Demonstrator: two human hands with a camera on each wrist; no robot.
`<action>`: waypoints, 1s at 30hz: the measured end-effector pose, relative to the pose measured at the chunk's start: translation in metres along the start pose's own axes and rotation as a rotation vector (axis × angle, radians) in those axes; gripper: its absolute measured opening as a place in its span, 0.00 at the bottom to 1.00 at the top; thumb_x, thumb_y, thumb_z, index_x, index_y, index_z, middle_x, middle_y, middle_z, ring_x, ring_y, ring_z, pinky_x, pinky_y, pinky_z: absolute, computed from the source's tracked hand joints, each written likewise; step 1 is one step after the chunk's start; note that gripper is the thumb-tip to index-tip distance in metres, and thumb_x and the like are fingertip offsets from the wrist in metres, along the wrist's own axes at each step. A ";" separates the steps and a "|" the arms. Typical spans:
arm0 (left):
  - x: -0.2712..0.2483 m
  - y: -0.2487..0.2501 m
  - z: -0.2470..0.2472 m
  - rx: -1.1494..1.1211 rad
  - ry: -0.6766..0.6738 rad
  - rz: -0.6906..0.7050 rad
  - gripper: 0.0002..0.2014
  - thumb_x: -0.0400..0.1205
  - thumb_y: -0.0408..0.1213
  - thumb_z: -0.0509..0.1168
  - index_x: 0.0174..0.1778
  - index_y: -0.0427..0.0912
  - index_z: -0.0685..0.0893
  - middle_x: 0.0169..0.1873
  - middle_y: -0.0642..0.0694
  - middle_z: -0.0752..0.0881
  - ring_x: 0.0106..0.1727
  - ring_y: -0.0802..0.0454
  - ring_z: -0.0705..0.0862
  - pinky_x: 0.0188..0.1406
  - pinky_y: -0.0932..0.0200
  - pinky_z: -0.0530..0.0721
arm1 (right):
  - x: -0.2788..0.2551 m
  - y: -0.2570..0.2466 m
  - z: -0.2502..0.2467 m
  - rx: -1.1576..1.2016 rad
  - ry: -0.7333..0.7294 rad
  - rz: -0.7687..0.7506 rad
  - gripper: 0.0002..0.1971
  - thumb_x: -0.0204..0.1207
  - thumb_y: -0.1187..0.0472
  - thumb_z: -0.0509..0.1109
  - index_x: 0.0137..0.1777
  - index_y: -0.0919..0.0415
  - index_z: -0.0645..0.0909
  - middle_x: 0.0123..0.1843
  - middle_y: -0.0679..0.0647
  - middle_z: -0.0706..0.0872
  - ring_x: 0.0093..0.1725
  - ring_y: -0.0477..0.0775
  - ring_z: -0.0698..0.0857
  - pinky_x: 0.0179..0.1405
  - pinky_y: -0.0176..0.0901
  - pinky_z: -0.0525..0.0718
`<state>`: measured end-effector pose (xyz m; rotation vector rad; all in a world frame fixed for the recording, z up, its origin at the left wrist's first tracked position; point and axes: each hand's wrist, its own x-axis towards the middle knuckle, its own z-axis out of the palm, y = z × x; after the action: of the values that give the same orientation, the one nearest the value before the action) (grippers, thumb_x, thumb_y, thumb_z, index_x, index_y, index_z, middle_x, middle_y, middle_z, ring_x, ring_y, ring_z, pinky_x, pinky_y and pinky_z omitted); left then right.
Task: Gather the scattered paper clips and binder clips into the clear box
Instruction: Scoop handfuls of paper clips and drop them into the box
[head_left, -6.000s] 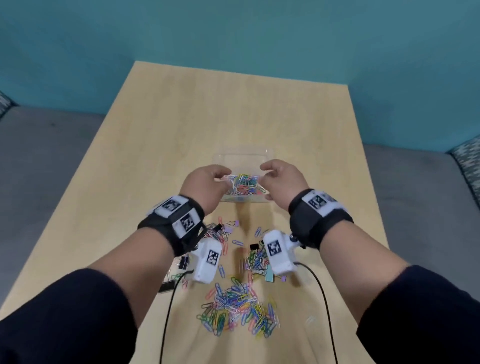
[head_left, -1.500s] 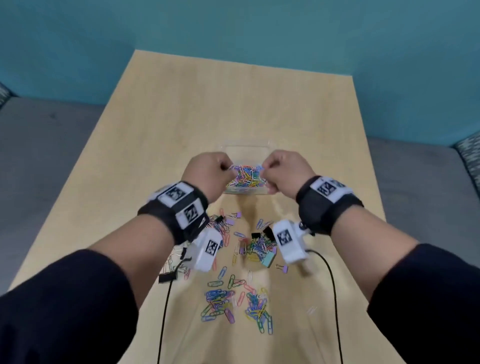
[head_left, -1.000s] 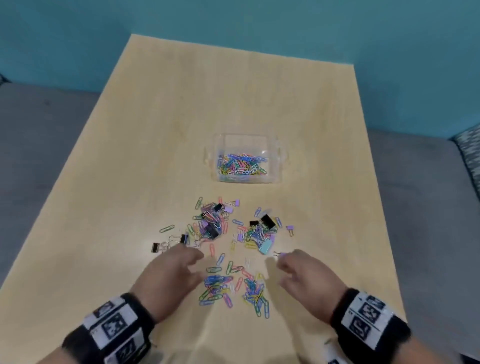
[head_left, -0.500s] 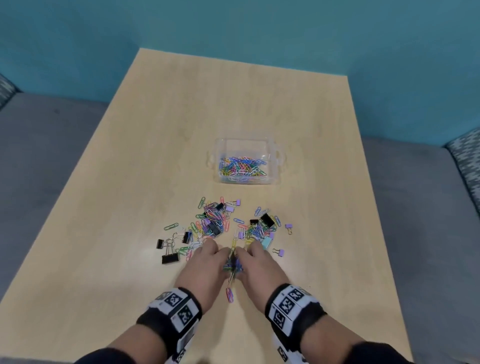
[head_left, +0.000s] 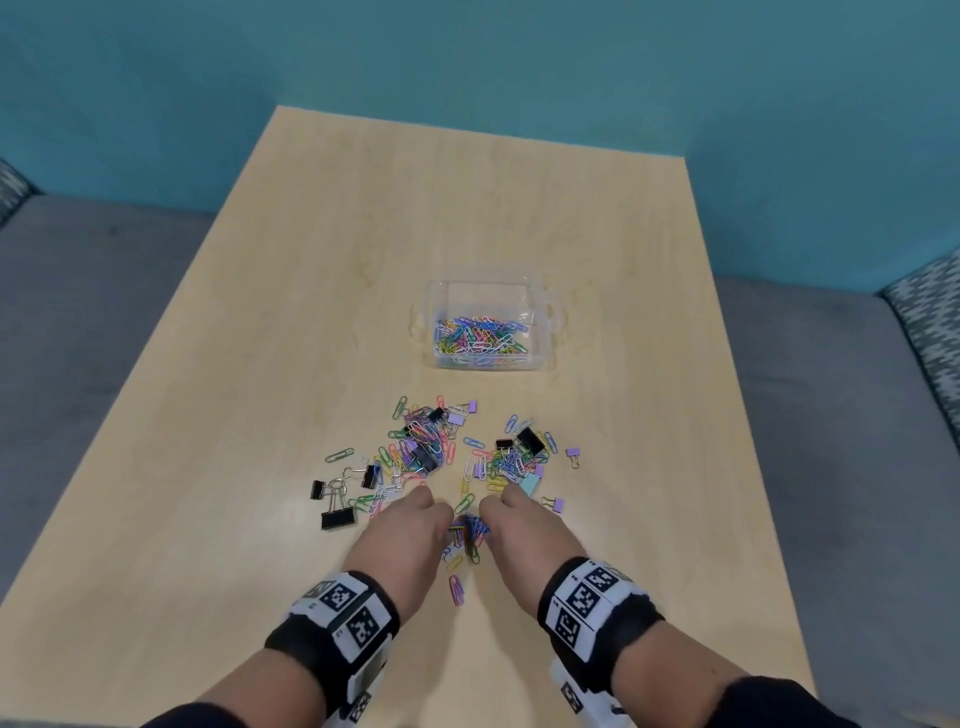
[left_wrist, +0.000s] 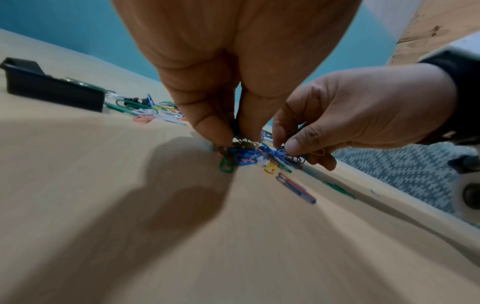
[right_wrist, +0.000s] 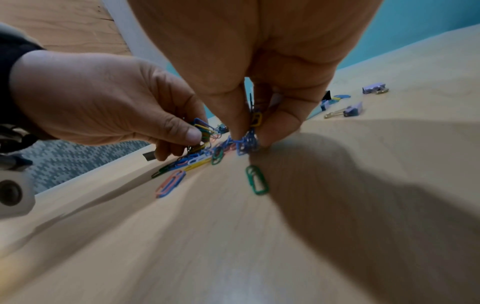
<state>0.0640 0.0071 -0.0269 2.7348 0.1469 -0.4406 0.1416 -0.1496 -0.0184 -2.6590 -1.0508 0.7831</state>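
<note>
Both hands, left hand (head_left: 402, 538) and right hand (head_left: 524, 535), pinch a bunch of paper clips (head_left: 467, 530) on the near counter (head_left: 260, 415); next, carry it to the far clear box (head_left: 488, 291).

Bright, even overhead light; soft glare on the table (head_left: 291, 512) toward nine o'clock. Both wrist views smear and bend at the rims, with broad hand shadows toward six o'clock

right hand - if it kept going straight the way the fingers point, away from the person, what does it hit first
Likely the light blue binder clip right ahead of the right hand, at the near edge of the scattered paper clips. The clear box lies farther on. Depth is hard to judge.
</note>
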 end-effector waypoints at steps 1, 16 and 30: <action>0.000 0.000 -0.001 -0.010 -0.005 -0.004 0.12 0.67 0.32 0.74 0.30 0.46 0.75 0.30 0.51 0.70 0.21 0.50 0.69 0.20 0.59 0.63 | -0.001 0.001 -0.001 -0.007 -0.007 -0.008 0.15 0.77 0.71 0.62 0.44 0.51 0.62 0.47 0.51 0.67 0.33 0.54 0.67 0.30 0.45 0.66; 0.028 0.002 -0.100 -0.479 -0.318 -0.087 0.08 0.77 0.38 0.69 0.32 0.48 0.83 0.22 0.52 0.80 0.21 0.60 0.80 0.24 0.63 0.78 | 0.021 0.007 -0.081 0.398 -0.330 0.015 0.06 0.72 0.65 0.62 0.42 0.55 0.79 0.33 0.52 0.81 0.26 0.51 0.79 0.23 0.38 0.77; 0.166 -0.009 -0.156 -0.477 0.152 -0.215 0.16 0.76 0.44 0.71 0.57 0.43 0.85 0.45 0.42 0.88 0.41 0.44 0.88 0.47 0.54 0.85 | 0.145 0.029 -0.178 0.988 0.182 0.325 0.05 0.80 0.61 0.68 0.53 0.61 0.79 0.46 0.62 0.82 0.37 0.61 0.86 0.40 0.57 0.91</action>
<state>0.2637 0.0803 0.0551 2.2853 0.5188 -0.2166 0.3422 -0.0681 0.0627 -1.9639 -0.0837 0.8018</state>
